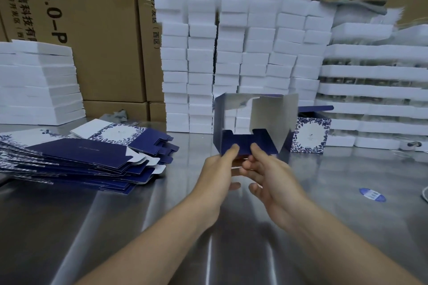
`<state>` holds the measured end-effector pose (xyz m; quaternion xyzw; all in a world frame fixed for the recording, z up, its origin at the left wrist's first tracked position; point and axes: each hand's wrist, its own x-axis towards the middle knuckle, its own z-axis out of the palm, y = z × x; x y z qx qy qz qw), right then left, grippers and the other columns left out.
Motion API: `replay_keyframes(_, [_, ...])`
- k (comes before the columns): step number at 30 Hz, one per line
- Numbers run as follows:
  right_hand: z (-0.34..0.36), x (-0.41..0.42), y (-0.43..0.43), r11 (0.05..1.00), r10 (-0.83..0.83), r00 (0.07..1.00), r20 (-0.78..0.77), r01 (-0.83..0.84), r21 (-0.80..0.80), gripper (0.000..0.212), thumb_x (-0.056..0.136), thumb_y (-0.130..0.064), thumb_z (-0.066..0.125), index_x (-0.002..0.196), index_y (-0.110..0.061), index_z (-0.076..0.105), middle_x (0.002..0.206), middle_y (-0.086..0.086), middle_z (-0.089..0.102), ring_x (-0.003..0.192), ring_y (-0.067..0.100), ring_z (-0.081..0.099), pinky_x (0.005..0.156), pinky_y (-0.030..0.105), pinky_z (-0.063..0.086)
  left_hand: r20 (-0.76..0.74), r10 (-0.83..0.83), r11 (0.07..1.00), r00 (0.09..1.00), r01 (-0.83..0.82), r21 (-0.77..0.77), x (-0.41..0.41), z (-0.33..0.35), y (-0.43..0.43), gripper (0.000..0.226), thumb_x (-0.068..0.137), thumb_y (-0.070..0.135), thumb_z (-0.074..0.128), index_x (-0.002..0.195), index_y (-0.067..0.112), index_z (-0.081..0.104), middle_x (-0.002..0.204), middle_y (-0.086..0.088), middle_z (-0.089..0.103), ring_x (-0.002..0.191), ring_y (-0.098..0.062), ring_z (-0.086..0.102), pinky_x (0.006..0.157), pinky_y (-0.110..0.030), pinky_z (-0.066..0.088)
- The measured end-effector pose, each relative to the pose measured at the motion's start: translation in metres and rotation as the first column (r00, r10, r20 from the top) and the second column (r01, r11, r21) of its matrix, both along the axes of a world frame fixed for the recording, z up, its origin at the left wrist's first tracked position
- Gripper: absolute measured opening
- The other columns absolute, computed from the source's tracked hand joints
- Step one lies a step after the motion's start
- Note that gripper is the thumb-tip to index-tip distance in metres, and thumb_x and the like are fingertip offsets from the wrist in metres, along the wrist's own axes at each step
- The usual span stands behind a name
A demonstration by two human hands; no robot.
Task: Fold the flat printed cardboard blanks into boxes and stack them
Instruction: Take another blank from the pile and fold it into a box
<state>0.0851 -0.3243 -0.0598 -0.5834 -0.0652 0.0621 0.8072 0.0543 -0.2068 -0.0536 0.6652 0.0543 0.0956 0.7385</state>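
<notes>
A half-opened blue-and-white box blank stands up in front of me as a square tube, its white inside facing me. My left hand pinches its lower left blue flap with thumb on top. Close beside it, my right hand pinches the lower flap to the right. A fanned pile of flat printed blanks lies on the steel table at the left. One folded box with a floral panel stands to the right of the tube.
A tall block of stacked white boxes rises behind the tube. More white stacks stand at the left and right. Brown shipping cartons form the back wall. A blue sticker lies on the table at right.
</notes>
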Motion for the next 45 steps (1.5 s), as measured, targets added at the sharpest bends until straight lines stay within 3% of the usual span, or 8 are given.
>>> replay_keyframes(8, [-0.001, -0.011, 0.013, 0.993, -0.035, 0.997, 0.062, 0.042, -0.108, 0.037, 0.100, -0.030, 0.064, 0.067, -0.016, 0.068, 0.064, 0.004, 0.064, 0.058, 0.012, 0.062, 0.053, 0.026, 0.044, -0.050, 0.073, 0.985, 0.996, -0.080, -0.153, -0.004, 0.001, -0.004, 0.034, 0.109, 0.032, 0.053, 0.099, 0.011, 0.078, 0.087, -0.004, 0.082, 0.086, -0.013, 0.078, 0.087, -0.031, 0.062])
replay_keyframes(11, [-0.001, -0.013, 0.014, 0.991, -0.041, 0.995, 0.089, 0.052, -0.124, 0.051, 0.102, -0.028, 0.062, 0.051, -0.023, 0.065, 0.060, 0.001, 0.061, 0.054, 0.011, 0.059, 0.057, 0.026, 0.043, -0.041, 0.022, 0.992, 0.999, -0.027, -0.120, -0.006, 0.005, -0.008, 0.042, 0.108, 0.033, 0.052, 0.080, 0.014, 0.077, 0.072, -0.001, 0.077, 0.069, -0.012, 0.074, 0.077, -0.029, 0.061])
replay_keyframes(14, [0.001, -0.016, 0.015, 0.986, -0.008, 0.997, 0.078, 0.021, -0.167, 0.049, 0.100, -0.032, 0.062, 0.053, -0.024, 0.065, 0.061, 0.000, 0.059, 0.055, 0.012, 0.059, 0.055, 0.026, 0.042, -0.026, 0.026, 1.000, 0.999, -0.026, 0.008, -0.006, 0.002, -0.013, 0.058, 0.108, 0.032, 0.046, 0.055, 0.022, 0.067, 0.056, 0.003, 0.062, 0.055, -0.009, 0.063, 0.084, -0.040, 0.057])
replay_keyframes(17, [0.004, -0.014, 0.012, 0.985, -0.018, 0.998, 0.054, 0.027, -0.172, 0.041, 0.098, -0.033, 0.061, 0.058, -0.023, 0.063, 0.059, 0.000, 0.052, 0.052, 0.015, 0.053, 0.054, 0.029, 0.037, 0.015, 0.047, 0.998, 0.999, -0.048, 0.046, -0.008, 0.003, -0.013, 0.050, 0.109, 0.029, 0.041, 0.072, 0.013, 0.070, 0.064, -0.002, 0.066, 0.066, -0.012, 0.067, 0.095, -0.044, 0.057])
replay_keyframes(22, [0.005, -0.010, 0.010, 0.986, -0.115, 0.992, 0.052, 0.120, -0.114, 0.037, 0.099, -0.019, 0.050, 0.062, -0.017, 0.052, 0.050, -0.001, 0.042, 0.043, 0.013, 0.040, 0.048, 0.027, 0.033, 0.012, 0.033, 0.998, 0.999, -0.033, 0.056, -0.006, 0.003, -0.014, 0.046, 0.111, 0.036, 0.043, 0.095, 0.010, 0.078, 0.072, 0.001, 0.075, 0.082, -0.015, 0.073, 0.091, -0.042, 0.061])
replay_keyframes(26, [0.007, -0.009, 0.007, 0.970, -0.132, 0.989, 0.060, 0.142, -0.197, 0.032, 0.095, -0.020, 0.051, 0.063, -0.018, 0.050, 0.050, -0.003, 0.039, 0.043, 0.013, 0.036, 0.043, 0.023, 0.030, 0.007, 0.147, 0.985, 0.989, -0.147, 0.085, -0.004, 0.001, -0.009, 0.035, 0.107, 0.031, 0.050, 0.080, 0.011, 0.060, 0.076, 0.000, 0.071, 0.098, -0.022, 0.072, 0.082, -0.037, 0.052])
replay_keyframes(32, [0.001, -0.007, 0.009, 0.978, -0.137, 0.991, 0.003, 0.136, -0.160, 0.032, 0.098, -0.024, 0.044, 0.066, -0.020, 0.047, 0.053, -0.003, 0.034, 0.044, 0.013, 0.032, 0.043, 0.024, 0.027, -0.037, 0.132, 0.989, 0.991, -0.129, 0.066, -0.004, 0.003, -0.007, 0.033, 0.104, 0.024, 0.047, 0.071, 0.019, 0.047, 0.063, 0.004, 0.051, 0.065, -0.009, 0.064, 0.072, -0.035, 0.044])
replay_keyframes(45, [0.003, 0.006, -0.001, 0.964, -0.194, 0.981, -0.015, 0.188, -0.188, 0.032, 0.096, -0.018, 0.048, 0.067, -0.024, 0.035, 0.055, -0.005, 0.026, 0.046, 0.014, 0.025, 0.041, 0.023, 0.017, -0.104, 0.154, 0.987, 0.983, -0.158, -0.036, 0.001, -0.004, -0.007, 0.034, 0.106, 0.030, 0.042, 0.075, 0.019, 0.046, 0.053, 0.007, 0.038, 0.060, -0.016, 0.053, 0.058, -0.031, 0.032])
